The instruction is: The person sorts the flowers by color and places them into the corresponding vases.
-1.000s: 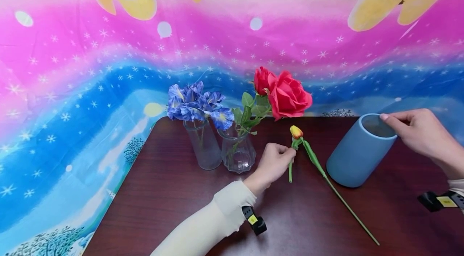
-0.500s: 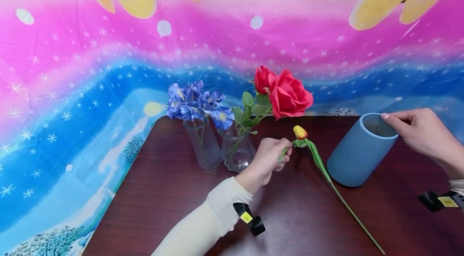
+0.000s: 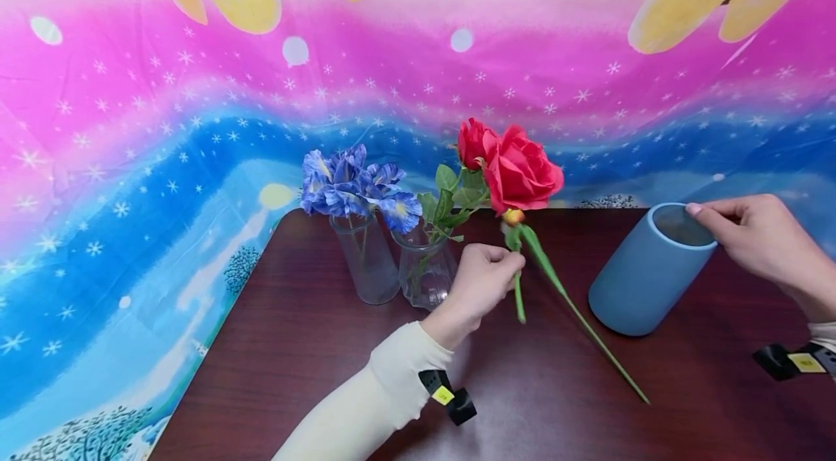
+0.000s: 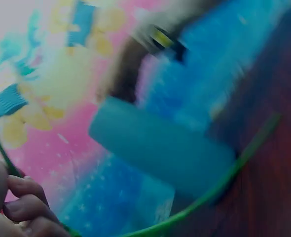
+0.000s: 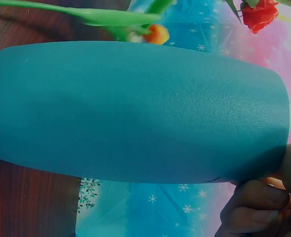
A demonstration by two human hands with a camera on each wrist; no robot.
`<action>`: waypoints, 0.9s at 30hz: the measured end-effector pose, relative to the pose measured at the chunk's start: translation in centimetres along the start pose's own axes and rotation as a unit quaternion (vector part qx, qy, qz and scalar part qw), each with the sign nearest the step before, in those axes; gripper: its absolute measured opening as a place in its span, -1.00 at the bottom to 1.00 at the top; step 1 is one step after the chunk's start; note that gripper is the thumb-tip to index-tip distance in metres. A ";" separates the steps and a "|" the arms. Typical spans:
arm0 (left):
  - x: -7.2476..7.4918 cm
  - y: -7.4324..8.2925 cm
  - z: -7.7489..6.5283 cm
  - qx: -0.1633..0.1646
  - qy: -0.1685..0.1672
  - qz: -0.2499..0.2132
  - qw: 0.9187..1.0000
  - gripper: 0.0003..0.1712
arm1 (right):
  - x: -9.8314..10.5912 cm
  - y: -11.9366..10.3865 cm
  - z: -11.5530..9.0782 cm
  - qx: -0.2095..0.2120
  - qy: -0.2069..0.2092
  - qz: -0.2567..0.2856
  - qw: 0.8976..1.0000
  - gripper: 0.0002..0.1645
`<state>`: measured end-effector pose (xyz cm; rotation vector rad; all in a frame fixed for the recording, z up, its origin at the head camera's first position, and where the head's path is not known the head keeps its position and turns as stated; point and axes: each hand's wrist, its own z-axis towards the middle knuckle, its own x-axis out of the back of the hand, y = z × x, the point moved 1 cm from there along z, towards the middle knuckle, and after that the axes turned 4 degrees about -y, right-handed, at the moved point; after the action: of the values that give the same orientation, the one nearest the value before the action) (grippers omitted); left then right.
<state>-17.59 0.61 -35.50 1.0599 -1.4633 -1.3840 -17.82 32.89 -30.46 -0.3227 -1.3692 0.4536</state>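
Observation:
My left hand pinches a tulip with a yellow-red bud, just below the bloom. A short green end hangs beneath the fingers, and a long leafy stem slants down to the right over the table. In the left wrist view the stem curves blurred across the bottom. My right hand grips the rim of a blue-grey vase, thumb at the opening. That vase stands on the table to the right of the tulip; its inside is mostly hidden. In the right wrist view the vase fills the middle.
A clear glass vase with blue irises stands left of the left hand. Beside it, a rounder glass vase holds red roses. Behind the dark wooden table hangs a patterned cloth.
My left hand shifts slightly left. The bud swings right, then back left and up in front of the roses; the long stem's end moves up and left. The right hand and its vase stay put.

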 end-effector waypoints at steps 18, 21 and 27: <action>0.5 -2.7 0.0 -0.317 0.192 0.662 0.651 -0.57 | 0.1 0.0 -0.1 -0.006 0.002 0.007 1.000 -0.34; 0.6 -2.7 0.0 -0.325 0.196 0.667 0.641 -0.58 | 0.1 -0.1 -0.1 -0.005 0.001 0.005 1.000 -0.34; 0.9 -2.2 0.1 -0.318 0.210 0.635 0.672 -0.59 | 0.0 -0.2 -0.1 -0.002 0.001 0.001 1.000 -0.34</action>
<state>-17.87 -0.34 -37.65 -0.2157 -0.8241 -0.4190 -17.71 32.75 -30.40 -0.3273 -1.3678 0.4530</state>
